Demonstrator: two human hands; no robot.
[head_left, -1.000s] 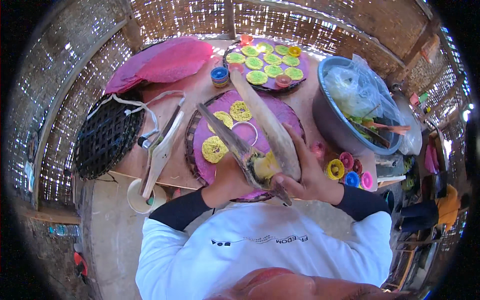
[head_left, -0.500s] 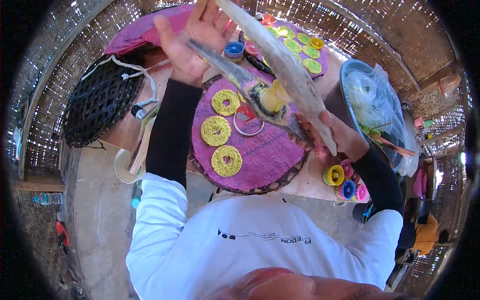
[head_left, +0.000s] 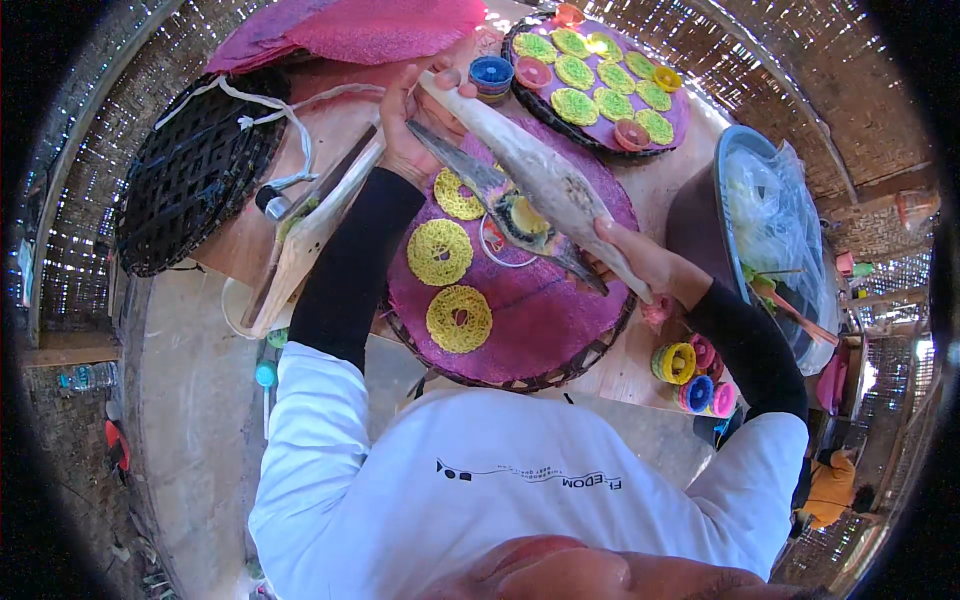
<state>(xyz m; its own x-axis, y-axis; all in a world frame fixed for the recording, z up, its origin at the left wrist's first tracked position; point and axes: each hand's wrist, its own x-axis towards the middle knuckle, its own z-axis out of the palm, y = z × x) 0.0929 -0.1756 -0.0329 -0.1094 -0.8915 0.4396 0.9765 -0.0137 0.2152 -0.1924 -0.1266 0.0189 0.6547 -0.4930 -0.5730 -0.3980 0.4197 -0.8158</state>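
Left of the purple tray [head_left: 480, 360], a black woven basket [head_left: 200, 185] lies on the tabletop [head_left: 625, 375], with a white cord [head_left: 292, 118] trailing over it. Pink sheets [head_left: 350, 35] sit beyond the tray, to its left. Between basket and tray lies a spare wooden tool [head_left: 312, 240], its near end overlapping a pale bucket [head_left: 232, 305] in the view.

The left hand [head_left: 418, 125] is at the tray's far left edge, palm turned up, fingers loosely curled about the far ends of a wooden tool [head_left: 545, 175]. This tool slants across above the tray, its 2 long arms spread a little apart; the darker arm has a hollow with something yellow in it. Under it, on the tray, 3 yellow lacy discs [head_left: 440, 252] show at the left, with a white ring [head_left: 490, 255] right of them, partly hidden.

Beyond the tray stand blue cups [head_left: 491, 78] and, farther right, another tray [head_left: 595, 88] of yellow-green discs [head_left: 574, 72]. The right hand [head_left: 650, 262], over the tray's right edge, has its fingers closed about the tool's near end. Coloured cups [head_left: 676, 363] cluster just right of the tray; farther right stands a grey tub [head_left: 695, 215] holding clear plastic bags [head_left: 785, 210].
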